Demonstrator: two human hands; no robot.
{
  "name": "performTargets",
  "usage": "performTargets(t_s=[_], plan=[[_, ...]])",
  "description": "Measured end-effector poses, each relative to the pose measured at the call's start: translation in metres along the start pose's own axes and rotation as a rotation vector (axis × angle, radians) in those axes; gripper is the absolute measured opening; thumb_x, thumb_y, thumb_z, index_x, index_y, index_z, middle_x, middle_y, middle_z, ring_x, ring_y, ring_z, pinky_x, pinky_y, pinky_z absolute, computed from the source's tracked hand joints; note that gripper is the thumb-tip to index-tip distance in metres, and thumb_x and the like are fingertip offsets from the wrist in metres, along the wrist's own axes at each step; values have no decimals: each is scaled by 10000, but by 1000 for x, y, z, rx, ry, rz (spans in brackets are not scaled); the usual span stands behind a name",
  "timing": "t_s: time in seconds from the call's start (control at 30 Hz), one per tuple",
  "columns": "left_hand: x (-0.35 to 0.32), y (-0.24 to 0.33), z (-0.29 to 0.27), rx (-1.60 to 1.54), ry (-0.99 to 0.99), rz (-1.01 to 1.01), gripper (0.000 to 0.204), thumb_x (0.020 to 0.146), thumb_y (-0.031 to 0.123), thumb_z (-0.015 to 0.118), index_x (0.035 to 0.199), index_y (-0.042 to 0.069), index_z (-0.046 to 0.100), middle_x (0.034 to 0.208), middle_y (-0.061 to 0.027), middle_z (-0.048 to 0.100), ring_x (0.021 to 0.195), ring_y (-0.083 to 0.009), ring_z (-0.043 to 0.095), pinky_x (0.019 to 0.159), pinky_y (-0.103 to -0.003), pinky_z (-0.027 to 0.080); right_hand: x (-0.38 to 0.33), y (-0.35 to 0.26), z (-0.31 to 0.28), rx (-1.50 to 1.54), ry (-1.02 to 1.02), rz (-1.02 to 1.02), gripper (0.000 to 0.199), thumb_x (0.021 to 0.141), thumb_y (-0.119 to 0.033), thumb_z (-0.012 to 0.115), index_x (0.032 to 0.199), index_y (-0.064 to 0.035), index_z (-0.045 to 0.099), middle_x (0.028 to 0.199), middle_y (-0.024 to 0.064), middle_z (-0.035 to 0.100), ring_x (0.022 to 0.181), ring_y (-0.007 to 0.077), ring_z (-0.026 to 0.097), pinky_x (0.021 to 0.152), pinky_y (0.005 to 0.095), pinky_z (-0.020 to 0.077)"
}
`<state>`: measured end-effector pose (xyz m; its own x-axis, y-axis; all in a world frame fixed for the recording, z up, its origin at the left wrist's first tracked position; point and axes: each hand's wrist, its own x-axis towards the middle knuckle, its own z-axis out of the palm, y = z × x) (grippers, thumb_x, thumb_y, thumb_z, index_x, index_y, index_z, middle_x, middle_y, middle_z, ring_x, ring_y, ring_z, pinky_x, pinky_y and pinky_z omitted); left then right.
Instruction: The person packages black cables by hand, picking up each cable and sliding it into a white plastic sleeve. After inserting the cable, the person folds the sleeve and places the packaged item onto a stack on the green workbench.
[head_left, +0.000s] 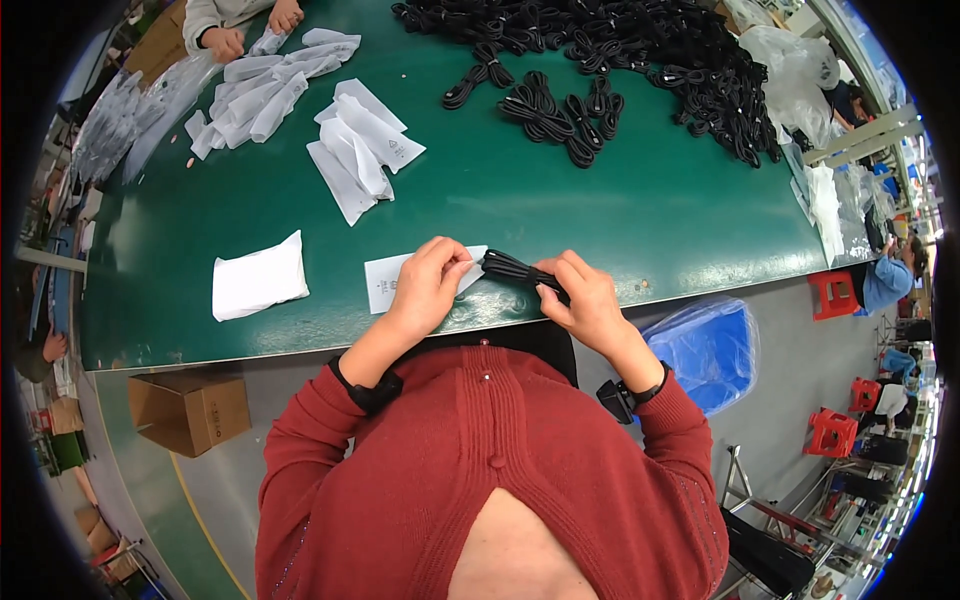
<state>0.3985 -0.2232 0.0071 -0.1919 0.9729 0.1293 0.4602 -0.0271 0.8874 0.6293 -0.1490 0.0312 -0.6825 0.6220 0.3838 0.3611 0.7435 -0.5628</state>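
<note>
Near the table's front edge my left hand (430,285) pinches the open end of a flat whitish plastic bag (383,284) that has small dark print on it. My right hand (585,302) is closed around a black bundled cable (512,269). The cable's left end meets the mouth of the bag beside my left fingertips; whether it has entered the bag I cannot tell. To the left lies a white paper-like packet (260,279). Beyond my hands a loose pile of similar bags (362,145) rests on the green table (470,205).
A large heap of black bundled cables (640,50) covers the far right, with several bundles nearer. At the far left a co-worker's hands (225,42) work by more bags (265,95). A cardboard box (190,410) and a blue lined bin (705,355) stand below the table edge.
</note>
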Motion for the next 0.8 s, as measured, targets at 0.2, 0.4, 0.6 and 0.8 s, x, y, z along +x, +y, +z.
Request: performTargets(t_s=[0.2,0.4,0.6,0.8], plan=[[-4,-5,2,337,14,432,69,821,-15,637,871,6,593,836,-125,551,783,-309,581,686,-393,482,-3,-2,1,-89,51,-8,259,777,-35,678,1031,-31,625,856,118,585,676,300,616,578,379,495],[-4,-5,2,241,-28,332,97,816,-7,638,884,12,571,845,-130,525,805,-328,564,716,-417,479,-8,-3,8,-89,68,8,275,778,-32,677,1045,-27,615,875,119,585,688,301,625,580,380,504],[-4,-1,2,286,-57,432,73,822,-14,625,866,12,572,841,-132,538,805,-331,569,710,-415,476,-11,-1,13,-97,72,17,281,774,-30,680,1047,-23,612,878,118,586,693,301,630,582,381,509],[-5,-10,2,128,-34,253,58,841,-23,626,871,-2,580,845,-109,559,709,-253,569,637,-341,465,-13,-4,15,-124,75,-35,294,764,-28,689,1046,-17,611,879,120,584,693,300,626,586,380,508]])
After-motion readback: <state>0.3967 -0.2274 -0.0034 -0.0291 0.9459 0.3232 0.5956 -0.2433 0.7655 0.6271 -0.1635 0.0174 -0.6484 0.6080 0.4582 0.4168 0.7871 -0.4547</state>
